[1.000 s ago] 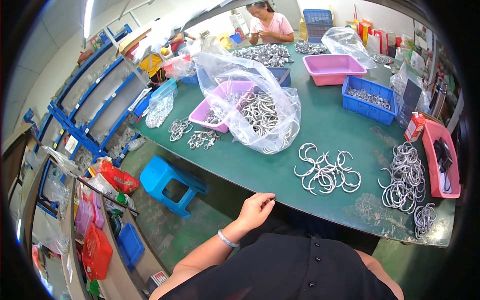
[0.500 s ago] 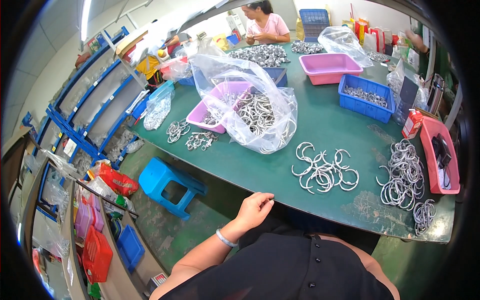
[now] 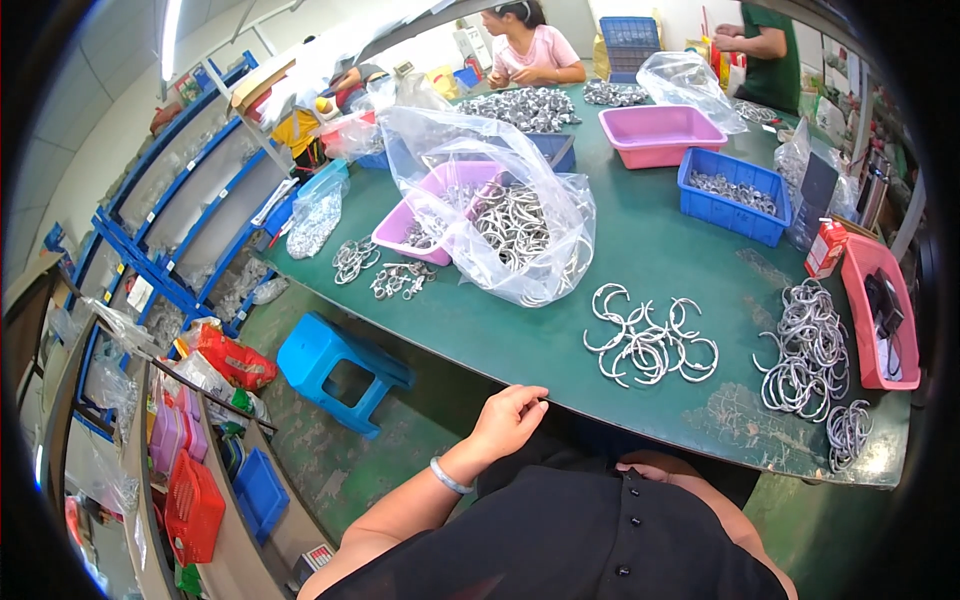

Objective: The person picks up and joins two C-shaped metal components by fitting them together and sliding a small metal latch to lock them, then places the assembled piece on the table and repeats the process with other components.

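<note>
- Right hand [image 3: 648, 467]: below the tabletop's [image 3: 655, 235] near edge, partly hidden by the black shirt [image 3: 570, 530].
- Left hand [image 3: 506, 420]: at the near edge, palm hidden, so whether it holds anything cannot be told.
- Ring heap [image 3: 806, 350], near the right edge: lower rings buried, number unclear.
- Purple bin [image 3: 398, 243]: partly covered by the clear bag [image 3: 572, 262].
- Metal parts [image 3: 525, 108], far edge: too small to make out singly.
- Co-worker in green [image 3: 775, 62], beyond the far edge: head cut off.
</note>
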Demonstrator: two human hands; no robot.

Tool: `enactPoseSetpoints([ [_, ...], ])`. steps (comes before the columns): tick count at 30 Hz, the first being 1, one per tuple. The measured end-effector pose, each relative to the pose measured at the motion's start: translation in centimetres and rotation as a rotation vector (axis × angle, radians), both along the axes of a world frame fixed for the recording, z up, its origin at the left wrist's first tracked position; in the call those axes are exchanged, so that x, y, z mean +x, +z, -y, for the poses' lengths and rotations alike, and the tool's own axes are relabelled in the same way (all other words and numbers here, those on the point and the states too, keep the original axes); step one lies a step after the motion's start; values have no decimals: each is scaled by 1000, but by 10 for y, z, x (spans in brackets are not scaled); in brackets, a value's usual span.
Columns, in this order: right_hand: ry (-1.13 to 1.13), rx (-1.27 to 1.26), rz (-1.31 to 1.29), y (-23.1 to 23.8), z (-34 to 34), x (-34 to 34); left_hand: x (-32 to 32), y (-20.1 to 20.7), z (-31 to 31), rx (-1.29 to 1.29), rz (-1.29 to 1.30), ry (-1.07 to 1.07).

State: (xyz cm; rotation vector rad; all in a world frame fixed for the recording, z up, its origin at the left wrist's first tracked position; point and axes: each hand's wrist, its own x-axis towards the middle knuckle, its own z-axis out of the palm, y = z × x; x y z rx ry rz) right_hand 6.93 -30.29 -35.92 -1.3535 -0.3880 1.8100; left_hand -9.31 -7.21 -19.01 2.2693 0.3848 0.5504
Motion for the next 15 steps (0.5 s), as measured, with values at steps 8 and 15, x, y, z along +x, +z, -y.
enactPoseSetpoints([
  [8, -26, 130, 255, 4, -4, 0, 2, 2, 0, 21, 9, -10],
  [15, 233, 66, 597, 53, -11, -8, 1, 7, -2, 46, 5, 8],
])
